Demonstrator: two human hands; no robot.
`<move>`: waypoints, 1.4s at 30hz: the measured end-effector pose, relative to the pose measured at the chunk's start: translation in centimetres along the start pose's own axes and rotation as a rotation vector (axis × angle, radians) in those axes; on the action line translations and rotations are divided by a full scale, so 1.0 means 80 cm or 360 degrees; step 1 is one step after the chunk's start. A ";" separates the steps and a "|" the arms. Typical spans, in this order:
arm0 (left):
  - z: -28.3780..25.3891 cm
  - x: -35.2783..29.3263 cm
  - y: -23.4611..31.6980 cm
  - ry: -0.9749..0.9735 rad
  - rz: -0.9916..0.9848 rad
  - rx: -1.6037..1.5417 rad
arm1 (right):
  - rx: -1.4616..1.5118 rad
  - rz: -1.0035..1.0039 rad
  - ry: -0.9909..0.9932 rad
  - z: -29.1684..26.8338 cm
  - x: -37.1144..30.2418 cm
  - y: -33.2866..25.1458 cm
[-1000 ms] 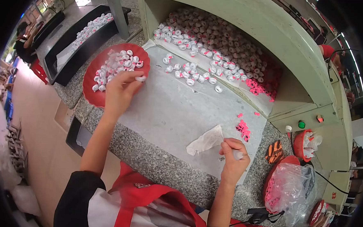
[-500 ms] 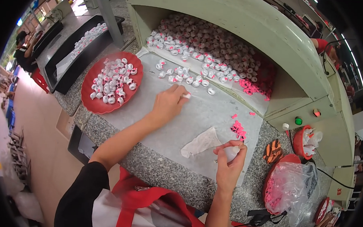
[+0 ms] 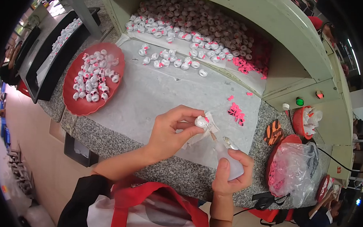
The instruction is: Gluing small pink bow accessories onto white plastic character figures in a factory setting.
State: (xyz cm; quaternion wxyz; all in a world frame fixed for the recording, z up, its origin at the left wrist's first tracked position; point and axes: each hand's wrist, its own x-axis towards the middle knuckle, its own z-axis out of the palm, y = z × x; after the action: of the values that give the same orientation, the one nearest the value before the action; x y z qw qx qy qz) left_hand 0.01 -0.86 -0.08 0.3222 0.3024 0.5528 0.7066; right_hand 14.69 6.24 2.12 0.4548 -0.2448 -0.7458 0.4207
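Observation:
My left hand (image 3: 166, 131) pinches a small round white piece (image 3: 201, 122) with a pink spot, between thumb and fingers. In my right hand (image 3: 227, 185) is a translucent squeeze bottle (image 3: 235, 170), its narrow tip pointing up and left toward the piece, slightly apart from it. A small silvery object (image 3: 230, 143) shows beside the bottle's neck; its kind is unclear. Beneath the hands, a crumpled white cloth (image 3: 193, 141) is partly hidden. Loose pink bits (image 3: 236, 113) lie on the white sheet (image 3: 149, 97) beyond my right hand.
At left stands a scalloped red plate (image 3: 68, 97) of white pieces. A pale green arched housing (image 3: 292, 33) at the back covers many white and pink pieces (image 3: 194, 21). To the right are an orange-and-black striped item (image 3: 273, 132), a red basket (image 3: 299, 124) and a plastic bag (image 3: 295, 173).
My left hand has come back from near the row of white pieces, bringing one toward the bottle. My right hand has shifted lower, and the bottle's tip now points at the piece. The view has shifted.

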 end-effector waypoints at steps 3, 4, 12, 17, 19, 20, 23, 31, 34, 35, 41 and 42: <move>0.001 0.001 -0.003 0.0005 0.0107 0.0031 | -0.0058 -0.0023 -0.0092 -0.001 0.001 0.000; 0.001 0.001 -0.003 -0.0002 0.0115 0.0043 | -0.0075 -0.0057 -0.0102 0.000 0.002 0.000; 0.004 0.001 -0.005 -0.0036 0.0169 0.0111 | -0.0116 -0.0187 -0.0090 -0.001 0.010 0.007; 0.001 0.002 -0.004 -0.0054 0.0260 0.0173 | -0.0104 -0.0297 -0.0159 0.001 0.012 0.006; 0.000 0.002 -0.003 -0.0045 0.0248 0.0198 | -0.0134 -0.0296 -0.0191 -0.002 0.014 0.003; 0.000 0.002 -0.002 -0.0036 0.0236 0.0224 | -0.0163 -0.0296 -0.0224 -0.003 0.014 0.003; 0.000 0.002 -0.005 -0.0023 0.0189 0.0118 | -0.0163 -0.0227 -0.0187 -0.005 0.012 0.005; -0.001 0.007 0.002 -0.0091 -0.0240 -0.0327 | -0.0152 -0.0302 -0.0135 -0.004 0.014 0.006; -0.002 0.008 0.003 -0.0107 -0.0300 -0.0368 | -0.0156 -0.0296 -0.0140 -0.005 0.014 0.005; -0.002 0.008 0.003 -0.0118 -0.0319 -0.0395 | -0.0157 -0.0287 -0.0144 -0.005 0.014 0.005; -0.005 0.010 -0.002 -0.0118 -0.0300 -0.0434 | -0.0230 -0.0284 -0.0122 -0.010 0.016 0.006; -0.005 0.010 -0.002 -0.0119 -0.0301 -0.0433 | -0.0229 -0.0283 -0.0121 -0.010 0.016 0.005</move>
State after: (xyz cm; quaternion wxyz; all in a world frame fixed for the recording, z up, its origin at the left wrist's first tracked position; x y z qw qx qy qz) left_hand -0.77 -0.46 -0.24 0.4454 0.2287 0.4657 0.7297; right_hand 14.81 7.77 2.56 0.4428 -0.1936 -0.8096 0.3332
